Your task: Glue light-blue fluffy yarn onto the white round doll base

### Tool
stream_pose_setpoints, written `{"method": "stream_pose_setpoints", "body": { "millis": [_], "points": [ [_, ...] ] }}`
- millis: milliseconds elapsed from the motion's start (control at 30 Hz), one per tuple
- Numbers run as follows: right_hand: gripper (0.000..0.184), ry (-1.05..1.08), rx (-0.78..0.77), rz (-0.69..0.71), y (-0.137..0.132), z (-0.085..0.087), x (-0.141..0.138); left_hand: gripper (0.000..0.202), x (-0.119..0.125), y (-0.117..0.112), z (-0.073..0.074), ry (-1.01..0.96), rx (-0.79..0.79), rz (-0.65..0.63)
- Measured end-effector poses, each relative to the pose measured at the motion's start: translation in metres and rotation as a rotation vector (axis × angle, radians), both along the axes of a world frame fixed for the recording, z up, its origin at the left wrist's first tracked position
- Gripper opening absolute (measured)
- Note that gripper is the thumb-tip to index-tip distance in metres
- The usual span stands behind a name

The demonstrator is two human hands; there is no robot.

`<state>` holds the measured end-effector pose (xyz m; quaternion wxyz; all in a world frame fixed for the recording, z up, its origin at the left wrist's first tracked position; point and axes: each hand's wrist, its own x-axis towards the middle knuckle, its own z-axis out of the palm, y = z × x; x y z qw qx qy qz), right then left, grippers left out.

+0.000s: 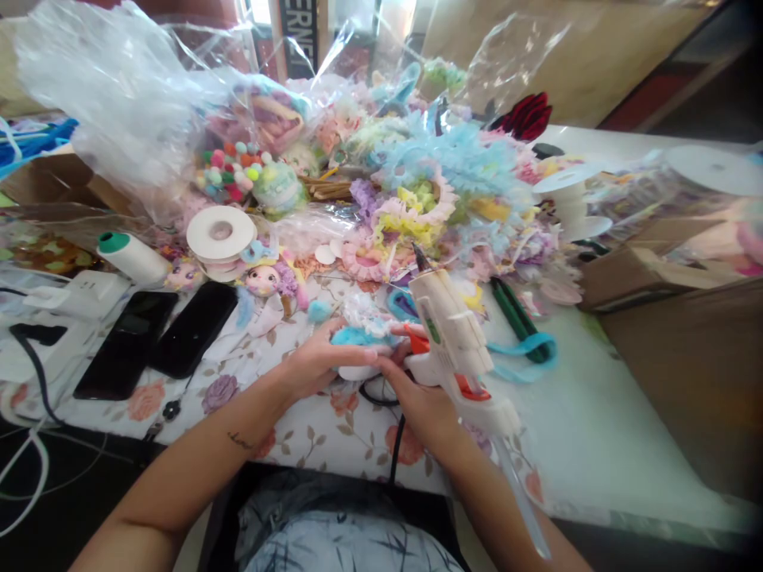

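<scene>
Both hands meet over the flowered cloth near the table's front. My left hand (319, 357) is closed around a fluffy blue and white craft piece (361, 337), which partly hides behind the fingers. In my right hand (426, 405) is a white hot glue gun (453, 326) with an orange trigger; its dark nozzle points up and away, and a clear glue stick (521, 500) sticks out of its back end. The right fingertips also reach the craft piece's edge. A black cord (396, 453) hangs below the hands.
Two black phones (128, 342) lie at left beside a white power strip (44, 349) and a thread cone (131, 256). A ribbon spool (220, 236) and heaped pastel ruffles (447, 159) stand behind. A cardboard box (673, 357) fills the right side; blue ribbon (524, 365) lies before it.
</scene>
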<state>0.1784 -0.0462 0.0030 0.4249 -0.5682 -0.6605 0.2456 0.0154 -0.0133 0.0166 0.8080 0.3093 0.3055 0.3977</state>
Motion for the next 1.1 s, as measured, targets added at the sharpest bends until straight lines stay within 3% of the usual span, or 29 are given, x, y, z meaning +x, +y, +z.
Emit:
{"method": "stream_pose_setpoints", "body": {
  "millis": [133,433,600,700,833,1100],
  "points": [
    [0.036,-0.055,0.016,-0.004,-0.001,-0.003,0.001,0.041,-0.002,0.0,0.003,0.052,-0.035,-0.006],
    [0.04,-0.046,-0.004,0.001,0.0,-0.003,-0.005,0.018,-0.001,-0.001,0.003,0.119,-0.064,0.14],
    [0.022,0.04,0.098,0.012,0.001,-0.002,-0.003,0.024,-0.007,0.005,0.002,0.16,-0.031,0.255],
    [0.01,0.197,0.133,-0.035,0.001,0.003,-0.003,0.025,-0.014,0.012,0.003,0.197,0.026,0.377],
    [0.016,0.467,0.051,-0.05,0.002,0.012,-0.002,0.025,-0.025,0.021,0.005,0.222,0.103,0.501],
    [0.025,0.651,-0.279,0.175,-0.002,0.023,0.002,0.027,-0.035,0.03,0.005,0.156,0.108,0.567]
  ]
}}
